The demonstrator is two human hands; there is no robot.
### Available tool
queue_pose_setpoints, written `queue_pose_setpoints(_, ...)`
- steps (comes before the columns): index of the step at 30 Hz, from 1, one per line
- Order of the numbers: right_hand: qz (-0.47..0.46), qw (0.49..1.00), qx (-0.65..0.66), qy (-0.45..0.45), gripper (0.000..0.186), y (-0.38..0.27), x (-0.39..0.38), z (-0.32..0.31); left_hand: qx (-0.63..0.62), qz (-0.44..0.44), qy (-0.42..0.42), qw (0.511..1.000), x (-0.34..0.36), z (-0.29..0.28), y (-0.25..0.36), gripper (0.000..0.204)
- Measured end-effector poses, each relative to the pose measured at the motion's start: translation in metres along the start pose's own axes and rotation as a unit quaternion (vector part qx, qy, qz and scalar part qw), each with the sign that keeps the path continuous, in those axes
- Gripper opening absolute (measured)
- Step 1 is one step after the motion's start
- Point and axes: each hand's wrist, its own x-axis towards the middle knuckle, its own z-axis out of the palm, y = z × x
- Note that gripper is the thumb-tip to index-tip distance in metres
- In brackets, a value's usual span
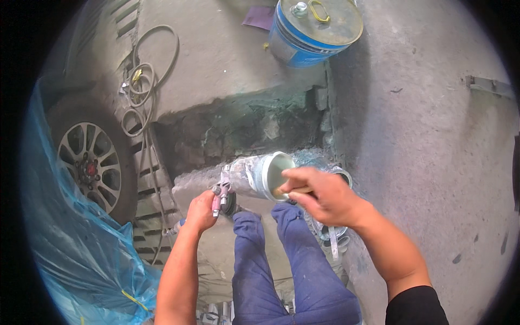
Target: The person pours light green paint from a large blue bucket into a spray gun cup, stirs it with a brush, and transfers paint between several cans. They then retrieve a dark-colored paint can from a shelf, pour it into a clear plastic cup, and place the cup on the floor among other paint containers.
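My left hand (201,210) is closed around a pinkish metal spray gun (221,197), held upright beside the bucket. A blue hose fitting shows just below that hand. In front of my legs stands a paint-smeared white bucket (250,176), its mouth toward me, with pale liquid or coating inside. Over its right rim, my right hand (327,196) pinches a tan, wooden-looking handle (302,189). The tool's tan lower end reaches into the bucket's mouth; its kind is not clear. Behind my right wrist, another open, paint-stained can (344,176) is partly hidden.
A blue drum (303,47) with a metal lid stands ahead. To the left are a car wheel (89,165), blue plastic sheeting (81,254), a coiled hose (145,91) and a slotted floor grate (147,216). A dark, broken floor recess (233,127) lies beyond the bucket.
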Motion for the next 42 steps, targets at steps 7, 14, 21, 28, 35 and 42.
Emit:
queue_pose_setpoints(7,0.011,0.989,-0.137,-0.057,0.037,0.020,0.001,0.012,0.005,0.018,0.007,1.000,0.003,0.004,0.003,0.020)
queue_pose_setpoints(14,-0.090,0.983,-0.137,0.084,0.039,-0.028,0.004,-0.044,-0.001,0.026,0.027,0.999,-0.001,0.008,-0.001,0.021)
queue_pose_setpoints(21,0.016,0.994,-0.101,0.044,0.036,-0.039,-0.036,-0.039,0.022,0.011,0.043,0.999,0.000,0.003,0.006,0.023)
queue_pose_setpoints(28,0.049,0.990,-0.125,0.042,0.033,-0.027,-0.045,-0.041,0.031,0.013,0.058,0.998,0.003,0.005,-0.001,0.020)
queue_pose_setpoints(35,0.032,0.983,-0.164,0.070,0.029,-0.028,-0.014,-0.051,0.024,0.035,0.061,0.997,0.003,0.009,0.002,0.029)
queue_pose_setpoints(42,0.003,0.988,-0.108,0.113,0.035,-0.048,-0.007,-0.034,0.026,0.055,0.061,0.996,0.000,0.009,-0.005,0.029)
